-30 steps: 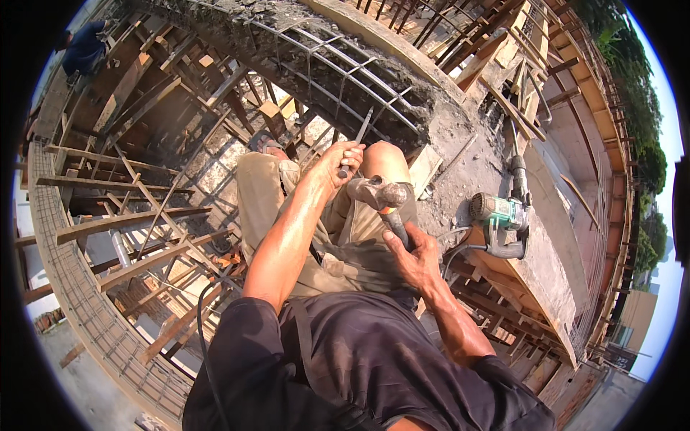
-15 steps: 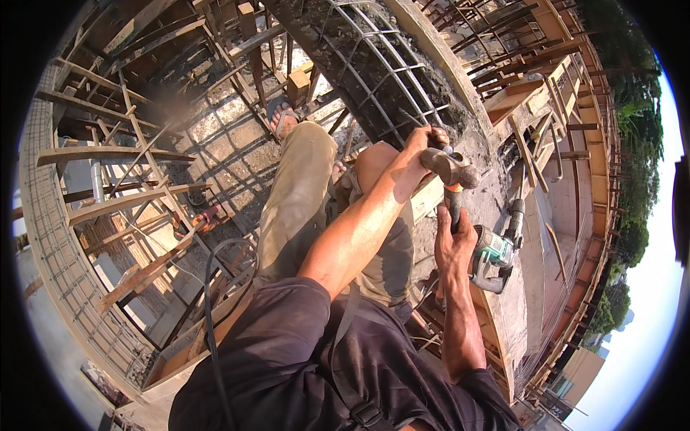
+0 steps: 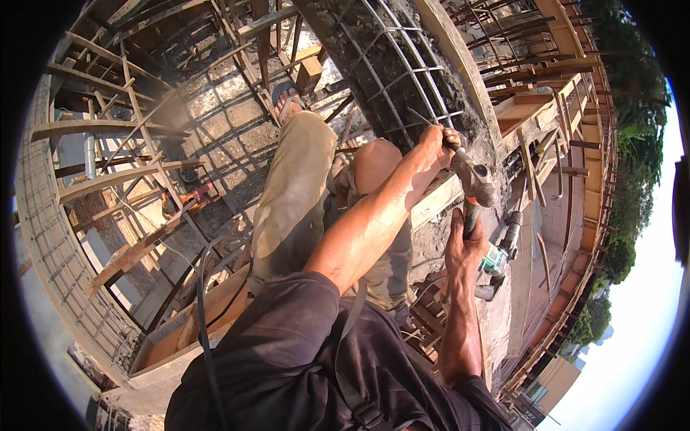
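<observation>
While gripped: one hammer (image 3: 472, 183) (two hands (image 3: 463, 248)).

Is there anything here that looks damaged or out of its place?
Yes. The concrete around the rebar grid is broken away, leaving the bars bare. A power tool lies beside the right hand, which grips a hammer. The left hand holds a chisel.

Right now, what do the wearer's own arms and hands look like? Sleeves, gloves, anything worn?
Both forearms are bare from the elbow down. The left hand and right hand wear no gloves, and no watch or band shows on either wrist. A dark short-sleeved shirt covers the upper arms, its fabric dusty. A dark strap with a buckle crosses the chest.
</observation>
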Demonstrator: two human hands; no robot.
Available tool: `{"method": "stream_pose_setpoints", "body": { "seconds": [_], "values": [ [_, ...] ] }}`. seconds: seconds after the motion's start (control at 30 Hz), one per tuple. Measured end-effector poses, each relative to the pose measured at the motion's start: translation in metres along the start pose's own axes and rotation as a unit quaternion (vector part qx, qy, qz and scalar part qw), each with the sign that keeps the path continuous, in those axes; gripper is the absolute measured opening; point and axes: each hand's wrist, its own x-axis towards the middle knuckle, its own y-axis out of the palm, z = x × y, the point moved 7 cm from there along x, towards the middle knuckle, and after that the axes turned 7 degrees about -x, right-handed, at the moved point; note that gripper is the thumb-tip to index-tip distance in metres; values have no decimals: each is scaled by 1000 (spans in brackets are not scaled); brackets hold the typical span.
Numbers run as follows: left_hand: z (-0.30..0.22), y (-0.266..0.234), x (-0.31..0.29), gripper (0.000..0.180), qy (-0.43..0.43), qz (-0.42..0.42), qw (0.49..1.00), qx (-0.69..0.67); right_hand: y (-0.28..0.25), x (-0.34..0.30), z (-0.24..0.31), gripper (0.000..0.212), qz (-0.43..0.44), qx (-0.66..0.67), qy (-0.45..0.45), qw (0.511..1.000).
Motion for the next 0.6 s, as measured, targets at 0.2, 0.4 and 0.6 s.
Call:
{"method": "stream_pose_setpoints", "body": {
  "seconds": [0.2,0.4,0.6],
  "values": [
    [19,11,-18,17,93,-91,990,52,-68,-11,49,34,-118,252,-68,958],
    [16,13,-5,20,65,-76,995,19,-34,12,31,40,-117,168,-10,979],
    [1,-7,3,30,39,-66,994,72,-16,-2,20,33,40,-19,136,990]
  ]
}}
